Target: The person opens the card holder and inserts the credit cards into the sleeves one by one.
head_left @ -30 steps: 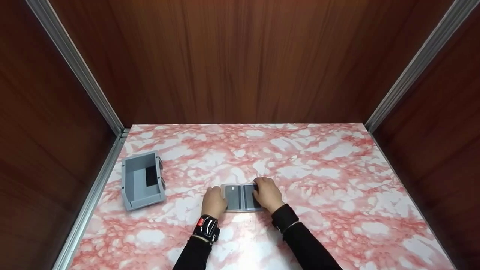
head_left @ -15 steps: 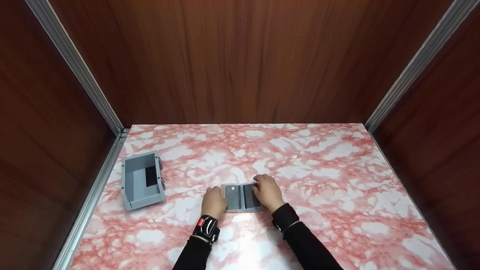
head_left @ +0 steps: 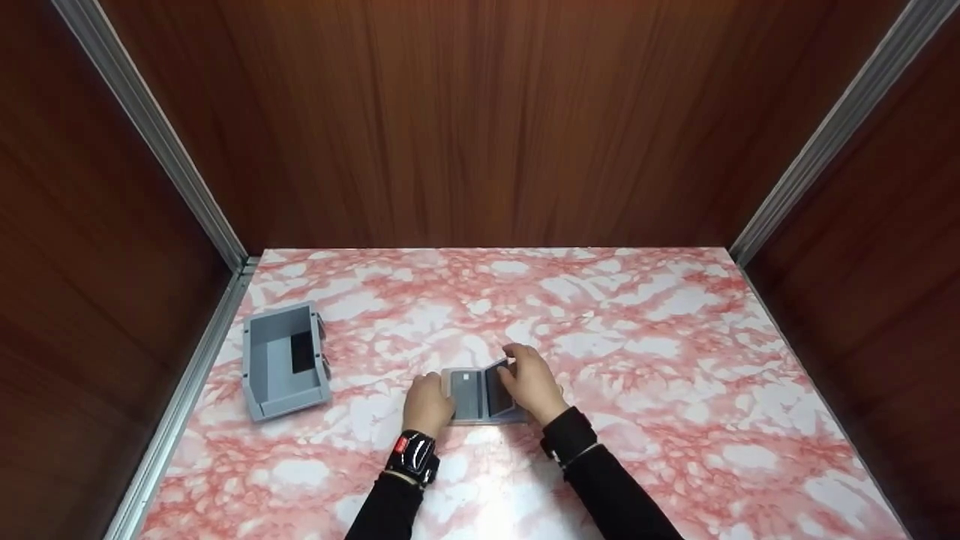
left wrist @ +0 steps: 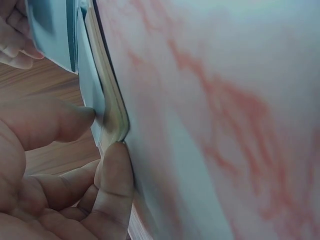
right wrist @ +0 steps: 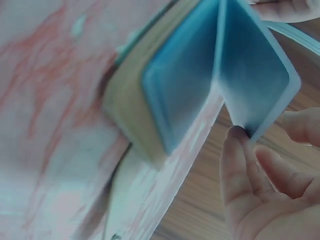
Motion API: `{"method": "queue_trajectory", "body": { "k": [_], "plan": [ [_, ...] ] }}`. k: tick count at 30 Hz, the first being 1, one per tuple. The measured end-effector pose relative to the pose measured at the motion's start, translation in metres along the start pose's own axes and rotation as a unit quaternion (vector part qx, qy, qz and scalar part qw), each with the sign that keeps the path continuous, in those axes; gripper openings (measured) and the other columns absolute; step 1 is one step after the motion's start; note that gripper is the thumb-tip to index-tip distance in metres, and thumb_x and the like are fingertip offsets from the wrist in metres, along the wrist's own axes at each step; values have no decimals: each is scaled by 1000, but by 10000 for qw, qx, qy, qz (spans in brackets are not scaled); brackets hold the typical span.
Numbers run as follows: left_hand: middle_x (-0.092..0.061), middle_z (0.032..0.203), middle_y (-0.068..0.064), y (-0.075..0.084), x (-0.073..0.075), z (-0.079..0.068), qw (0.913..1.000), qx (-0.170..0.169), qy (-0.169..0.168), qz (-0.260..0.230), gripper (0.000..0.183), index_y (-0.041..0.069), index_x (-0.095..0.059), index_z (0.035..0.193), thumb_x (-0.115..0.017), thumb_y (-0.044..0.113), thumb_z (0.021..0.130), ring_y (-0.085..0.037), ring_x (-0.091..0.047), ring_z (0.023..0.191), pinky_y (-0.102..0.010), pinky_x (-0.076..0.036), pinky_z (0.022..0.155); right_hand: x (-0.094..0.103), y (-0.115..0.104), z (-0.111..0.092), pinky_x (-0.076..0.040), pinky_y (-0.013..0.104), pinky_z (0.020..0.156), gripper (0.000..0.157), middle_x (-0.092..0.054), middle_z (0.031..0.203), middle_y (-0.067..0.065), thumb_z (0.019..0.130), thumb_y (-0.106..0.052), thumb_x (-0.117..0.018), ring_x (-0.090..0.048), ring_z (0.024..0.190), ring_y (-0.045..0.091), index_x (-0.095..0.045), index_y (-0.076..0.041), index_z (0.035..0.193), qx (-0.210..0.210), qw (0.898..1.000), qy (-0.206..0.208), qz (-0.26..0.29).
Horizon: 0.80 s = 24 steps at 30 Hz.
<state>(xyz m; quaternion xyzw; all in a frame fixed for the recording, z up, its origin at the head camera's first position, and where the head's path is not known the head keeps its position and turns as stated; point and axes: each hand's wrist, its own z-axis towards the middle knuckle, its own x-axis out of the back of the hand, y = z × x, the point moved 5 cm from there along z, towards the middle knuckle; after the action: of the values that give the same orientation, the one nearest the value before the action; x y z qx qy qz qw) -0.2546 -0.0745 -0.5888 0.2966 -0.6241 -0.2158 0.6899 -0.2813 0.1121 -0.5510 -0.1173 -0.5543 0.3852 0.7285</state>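
Observation:
A small card holder [head_left: 466, 395] with clear plastic sleeves lies spread on the marbled table, with dark inserts in it. My left hand [head_left: 427, 405] holds its left edge. In the left wrist view the left thumb [left wrist: 75, 122] presses on the sleeves and a fingertip touches the cover's corner. My right hand [head_left: 534, 388] pinches the outer edge of a sleeve page [head_left: 499, 388], which stands tilted up from the right side. The right wrist view shows this lifted page [right wrist: 255, 70] apart from the leaves [right wrist: 182, 80] below it. The right palm hides part of the right cover.
A grey plastic bin [head_left: 289, 401] stands at the left of the table [head_left: 637, 322], with a black patch on its inner wall. Brown wood-grain panels [head_left: 480, 127] close off the back and both sides, with metal rails [head_left: 161, 150] at the corners.
My right hand has shifted slightly left and up, lifting the right sleeve page from flat to tilted. The left hand and the bin have stayed in place.

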Motion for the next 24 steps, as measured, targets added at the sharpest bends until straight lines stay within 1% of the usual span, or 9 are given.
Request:
{"method": "queue_trajectory", "body": {
  "k": [6, 13, 16, 21, 24],
  "plan": [
    [-57, 84, -15, -1, -1, 0, 9999, -121, 84, 47, 22, -7, -64, 92, -75, 3, 75, -33, -59, 78, -48, -50, 78, -2, -5, 1, -54, 40, 74, 32, -64, 101, 20, 88, -3, -69, -67, 80, 27, -59, 9, 116, 68, 9995, -87, 290],
    [-58, 83, -14, -2, -2, 0, 9998, -173, 92, 58, 22, -6, -64, 92, -75, 4, 76, -33, -59, 78, -48, -50, 77, -6, -11, -1, -56, 40, 76, 34, -66, 102, 21, 91, -5, -67, -69, 83, 30, -57, 10, 120, -6, 9969, -421, 672],
    [-58, 85, -15, -3, -2, 1, 9998, -172, 67, 108, 25, -7, -64, 94, -75, 5, 75, -34, -60, 79, -48, -50, 78, -8, -14, -2, -56, 39, 75, 36, -66, 103, 20, 92, -6, -66, -69, 85, 30, -56, 10, 122, -11, 9959, -567, 701],
    [-57, 86, -15, -4, -2, 2, 9998, -148, 40, 160, 27, -7, -65, 95, -75, 5, 73, -34, -59, 79, -48, -50, 78, -11, -16, -4, -56, 38, 75, 36, -67, 101, 18, 92, -7, -67, -69, 84, 28, -57, 9, 121, 63, 9957, -644, 662],
    [-58, 85, -15, -4, -2, 2, 9998, -122, 30, 146, 26, -6, -65, 95, -75, 5, 74, -33, -59, 79, -48, -50, 77, -14, -16, -5, -56, 38, 76, 36, -67, 101, 18, 92, -9, -67, -70, 85, 27, -57, 9, 122, 24, 9953, -706, 667]
  ]
}}
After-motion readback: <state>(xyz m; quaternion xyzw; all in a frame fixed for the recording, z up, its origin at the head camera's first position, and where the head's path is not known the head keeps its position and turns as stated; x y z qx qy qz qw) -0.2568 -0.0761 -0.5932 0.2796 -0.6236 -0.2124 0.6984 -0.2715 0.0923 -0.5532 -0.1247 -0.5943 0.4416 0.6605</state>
